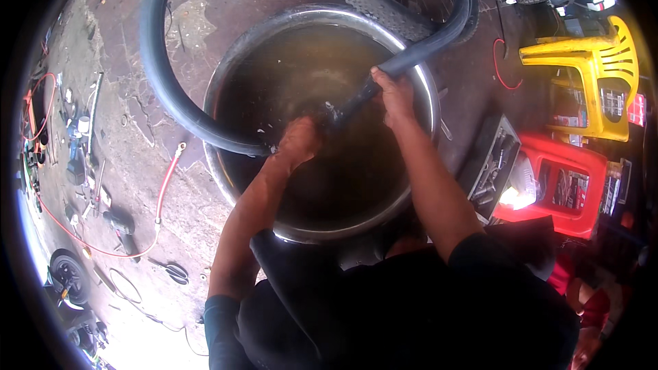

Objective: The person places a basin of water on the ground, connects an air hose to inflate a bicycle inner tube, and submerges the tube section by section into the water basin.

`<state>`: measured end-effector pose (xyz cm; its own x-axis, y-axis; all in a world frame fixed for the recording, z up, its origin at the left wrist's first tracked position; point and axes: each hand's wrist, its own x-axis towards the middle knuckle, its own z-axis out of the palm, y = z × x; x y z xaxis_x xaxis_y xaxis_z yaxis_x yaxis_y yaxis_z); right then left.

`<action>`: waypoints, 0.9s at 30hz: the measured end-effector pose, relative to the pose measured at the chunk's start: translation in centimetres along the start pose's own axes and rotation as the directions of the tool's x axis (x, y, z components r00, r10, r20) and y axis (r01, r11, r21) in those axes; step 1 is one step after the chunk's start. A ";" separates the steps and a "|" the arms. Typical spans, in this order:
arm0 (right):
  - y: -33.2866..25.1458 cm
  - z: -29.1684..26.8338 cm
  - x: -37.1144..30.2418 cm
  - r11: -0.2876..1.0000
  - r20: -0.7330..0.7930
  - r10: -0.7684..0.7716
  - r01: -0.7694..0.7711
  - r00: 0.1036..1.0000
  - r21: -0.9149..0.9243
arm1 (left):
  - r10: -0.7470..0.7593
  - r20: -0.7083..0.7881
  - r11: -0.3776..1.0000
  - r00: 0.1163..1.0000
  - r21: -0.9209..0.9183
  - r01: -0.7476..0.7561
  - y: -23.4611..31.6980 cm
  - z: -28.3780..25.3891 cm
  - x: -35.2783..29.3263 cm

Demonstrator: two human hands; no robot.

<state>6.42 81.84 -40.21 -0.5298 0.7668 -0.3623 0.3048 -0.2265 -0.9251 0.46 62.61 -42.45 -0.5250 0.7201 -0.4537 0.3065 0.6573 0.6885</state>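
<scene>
On a stained floor (pixel 110 0) stands a wide, round metal basin (pixel 430 106), holding murky, brownish water (pixel 370 178) with a few pale flecks on it. The task's thing, a plump black inner tube (pixel 154 34), loops in over the basin's left and upper-right rim, its lower part dipping into the water. A knobbly-treaded tyre (pixel 373 3) lies beyond the far rim, partly out of view. To the right are a yellow plastic chair (pixel 582 44) and a red plastic stool (pixel 595 181); beside the stool, a dark open toolbox (pixel 480 151) contains jumbled metal tools (pixel 488 181). A red hose (pixel 163 192) curves across the floor at left. The person's right hand (pixel 396 96) has its grip closed around the tube above the water. The left hand (pixel 299 140) is at the water beside the tube, its fingers hidden; whether its grip is clenched cannot be told. Black-handled scissors (pixel 177 273) lie lower left.
</scene>
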 end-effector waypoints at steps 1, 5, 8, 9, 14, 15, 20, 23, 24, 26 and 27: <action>0.3 0.0 0.1 1.000 0.000 0.000 0.000 1.000 0.000 | -0.039 0.026 0.999 0.999 0.013 0.039 -0.3 0.3 0.2; 0.3 0.2 0.3 1.000 -0.005 0.008 -0.008 1.000 -0.023 | 0.013 -0.073 1.000 0.997 0.010 -0.012 -0.5 0.3 0.2; -0.4 0.5 0.2 1.000 -0.008 0.005 -0.005 1.000 -0.016 | 0.064 -0.096 0.997 0.993 0.039 -0.061 -1.2 0.3 0.5; -0.3 0.5 0.4 1.000 -0.016 -0.004 0.004 1.000 -0.023 | 0.067 -0.096 0.997 0.993 0.041 -0.063 -1.4 0.5 0.7; 2.9 -0.4 1.0 0.992 -0.064 -0.108 0.104 0.992 -0.067 | 0.121 -0.140 0.946 0.983 0.315 -0.071 -0.7 1.4 -0.6; 2.5 -0.1 -0.3 0.993 -0.133 -0.112 0.106 0.985 -0.051 | 0.241 -0.274 0.926 0.931 0.353 -0.136 -0.9 2.4 -1.2; 0.9 -1.1 -6.2 0.919 -0.422 -0.370 0.393 0.827 -0.036 | 0.527 -0.523 0.849 0.670 0.362 -0.386 3.0 -4.4 -6.2; -3.7 -3.8 -6.6 0.939 -0.455 -0.342 0.287 0.822 -0.187 | 0.522 -0.800 0.846 0.294 0.445 -0.292 3.3 -12.6 -7.7; -3.2 -4.5 -5.0 0.923 -0.495 -0.382 0.351 0.781 -0.160 | 0.414 -0.882 0.910 0.227 0.406 -0.082 3.3 -15.1 -7.9; -4.3 -6.1 -1.9 0.904 -0.427 -0.426 0.391 0.798 -0.172 | 0.342 -0.910 0.930 0.236 0.364 0.056 1.6 -20.4 -7.0; -4.3 -8.0 -0.1 0.906 -0.394 -0.422 0.400 0.816 -0.142 | 0.300 -0.902 0.941 0.311 0.333 0.058 2.1 -22.1 -5.0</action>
<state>11.50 87.53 -35.30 -0.2490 0.9584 0.1398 0.1769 0.1870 -0.9663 -13.81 55.50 -26.31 -0.7876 0.2203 0.5755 0.5222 0.7343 0.4336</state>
